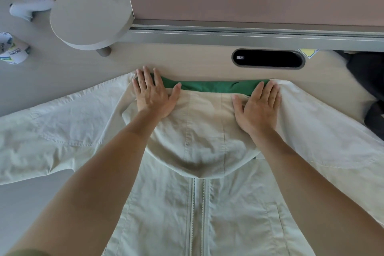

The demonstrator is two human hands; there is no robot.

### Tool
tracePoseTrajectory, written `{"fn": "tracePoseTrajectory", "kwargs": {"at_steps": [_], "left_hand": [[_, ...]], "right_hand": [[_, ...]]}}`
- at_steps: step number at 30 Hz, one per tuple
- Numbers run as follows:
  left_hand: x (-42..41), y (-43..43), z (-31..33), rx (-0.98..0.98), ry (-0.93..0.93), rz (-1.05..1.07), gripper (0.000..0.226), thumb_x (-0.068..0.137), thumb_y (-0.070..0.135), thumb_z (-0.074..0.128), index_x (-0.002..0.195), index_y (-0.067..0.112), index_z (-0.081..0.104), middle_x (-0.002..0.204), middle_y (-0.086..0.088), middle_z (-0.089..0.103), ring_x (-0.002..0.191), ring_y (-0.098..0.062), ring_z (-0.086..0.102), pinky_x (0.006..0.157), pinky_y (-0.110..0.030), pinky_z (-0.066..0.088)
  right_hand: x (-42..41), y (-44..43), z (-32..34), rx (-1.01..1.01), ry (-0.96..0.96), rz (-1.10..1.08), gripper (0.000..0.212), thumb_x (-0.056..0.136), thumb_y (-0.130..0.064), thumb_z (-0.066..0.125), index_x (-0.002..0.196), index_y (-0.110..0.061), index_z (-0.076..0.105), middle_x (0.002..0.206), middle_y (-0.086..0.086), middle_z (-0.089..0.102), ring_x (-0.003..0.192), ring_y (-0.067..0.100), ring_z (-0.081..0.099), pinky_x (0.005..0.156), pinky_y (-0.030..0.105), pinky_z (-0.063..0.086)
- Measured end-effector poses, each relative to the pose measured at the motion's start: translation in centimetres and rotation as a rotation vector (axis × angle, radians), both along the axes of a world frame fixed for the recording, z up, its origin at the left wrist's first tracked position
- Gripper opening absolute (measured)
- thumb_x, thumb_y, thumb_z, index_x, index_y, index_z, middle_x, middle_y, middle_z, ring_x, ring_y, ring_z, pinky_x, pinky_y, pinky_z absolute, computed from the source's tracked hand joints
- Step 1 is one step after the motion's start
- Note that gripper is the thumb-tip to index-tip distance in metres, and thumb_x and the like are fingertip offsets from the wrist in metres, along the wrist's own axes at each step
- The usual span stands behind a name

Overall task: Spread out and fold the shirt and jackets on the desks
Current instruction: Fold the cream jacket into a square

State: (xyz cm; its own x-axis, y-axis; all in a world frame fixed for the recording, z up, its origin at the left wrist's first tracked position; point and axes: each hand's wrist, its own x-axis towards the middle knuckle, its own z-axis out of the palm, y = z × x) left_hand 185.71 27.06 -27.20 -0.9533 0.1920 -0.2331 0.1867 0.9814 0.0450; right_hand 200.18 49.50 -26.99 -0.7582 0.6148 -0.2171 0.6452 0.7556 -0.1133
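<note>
Jacket (228, 224), cream, zip up on desk (187, 62); L hand (154, 97) & R hand (258, 108) flat on hood (203, 131), fingers (146, 75) straight, released.

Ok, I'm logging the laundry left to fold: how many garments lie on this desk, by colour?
Cream hooded zip jacket with green lining: 1
Dark garment at the desk's right edge, partly out of frame: 1
Total: 2
</note>
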Motion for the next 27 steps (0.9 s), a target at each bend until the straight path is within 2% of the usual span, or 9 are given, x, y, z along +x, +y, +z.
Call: {"fn": "tracePoseTrajectory", "kwargs": {"at_steps": [3,6,9,13,16,19,21,24,27], "left_hand": [[0.6,0.4,0.6,0.046,0.037,-0.036,0.091,0.094,0.069,0.018,0.158,0.007,0.002,0.165,-0.019,-0.005,0.152,-0.034,-0.013,0.122,-0.050,-0.010],[2.5,1.0,0.3,0.091,0.055,-0.168,0.088,0.096,0.067,0.018,0.158,0.007,0.002,0.167,-0.010,-0.003,0.153,-0.026,-0.008,0.123,-0.044,-0.009],[1.9,0.7,-0.3,0.079,0.026,-0.160,0.091,0.094,0.068,0.017,0.158,0.006,0.002,0.167,-0.009,-0.001,0.154,-0.021,-0.007,0.124,-0.042,-0.007],[1.5,1.1,0.7,0.064,-0.042,-0.122,0.095,0.093,0.070,0.019,0.158,0.004,-0.003,0.166,-0.014,-0.007,0.153,-0.027,-0.013,0.124,-0.045,-0.008],[4.0,0.4,1.8,0.141,-0.013,-0.026,0.094,0.093,0.071,0.022,0.158,0.006,0.003,0.166,-0.017,-0.005,0.151,-0.035,-0.013,0.122,-0.049,-0.011],[8.0,-2.3,1.1,0.164,0.123,-0.297,0.088,0.093,0.071,0.028,0.159,0.014,0.014,0.166,-0.017,0.005,0.152,-0.039,0.000,0.123,-0.053,-0.001],[9.7,-3.7,-0.1,0.183,0.143,-0.414,0.084,0.093,0.072,0.029,0.157,0.019,0.025,0.165,-0.014,0.017,0.151,-0.039,0.013,0.122,-0.054,0.010],[9.3,-4.2,-1.2,0.184,0.144,-0.455,0.081,0.092,0.073,0.030,0.155,0.023,0.033,0.162,-0.009,0.027,0.149,-0.037,0.022,0.120,-0.053,0.017],[8.8,-4.3,-0.6,0.193,0.138,-0.453,0.086,0.090,0.076,0.030,0.156,0.021,0.029,0.163,-0.015,0.021,0.150,-0.040,0.015,0.120,-0.059,0.012]], "right_hand": [[-0.6,0.6,0.8,0.060,0.033,0.021,0.092,0.097,-0.067,0.021,0.155,0.004,0.013,0.163,0.028,0.002,0.152,0.038,-0.008,0.121,0.051,-0.007],[-0.7,1.0,0.1,0.037,0.029,0.091,0.095,0.095,-0.070,0.019,0.156,0.002,0.006,0.164,0.024,-0.001,0.153,0.035,-0.006,0.124,0.051,-0.004],[-0.7,1.1,-1.1,-0.001,0.012,0.085,0.098,0.093,-0.072,0.016,0.156,0.002,0.000,0.165,0.022,-0.003,0.153,0.033,-0.006,0.125,0.047,-0.002],[-1.0,0.6,0.0,-0.002,-0.002,0.058,0.095,0.095,-0.070,0.018,0.157,0.000,0.006,0.164,0.024,0.000,0.153,0.036,-0.005,0.123,0.052,0.000],[0.3,-1.1,1.4,0.029,0.129,0.163,0.079,0.098,-0.064,0.021,0.158,-0.013,0.014,0.164,0.023,0.006,0.152,0.039,0.000,0.122,0.056,-0.001],[2.7,-3.7,0.7,-0.003,0.156,0.420,0.073,0.096,-0.067,0.023,0.158,-0.030,0.020,0.165,0.018,0.013,0.153,0.037,0.007,0.122,0.056,0.005],[3.3,-3.7,-0.6,0.030,0.111,0.484,0.071,0.095,-0.068,0.023,0.157,-0.034,0.023,0.165,0.014,0.016,0.153,0.035,0.011,0.121,0.057,0.009],[2.6,-2.7,-1.2,0.043,0.099,0.511,0.069,0.096,-0.066,0.023,0.157,-0.034,0.025,0.164,0.015,0.020,0.152,0.035,0.015,0.121,0.057,0.011],[2.5,-2.9,0.1,0.025,0.108,0.474,0.072,0.095,-0.071,0.015,0.158,-0.036,0.019,0.166,0.014,0.010,0.153,0.036,0.004,0.120,0.059,0.002]]}}
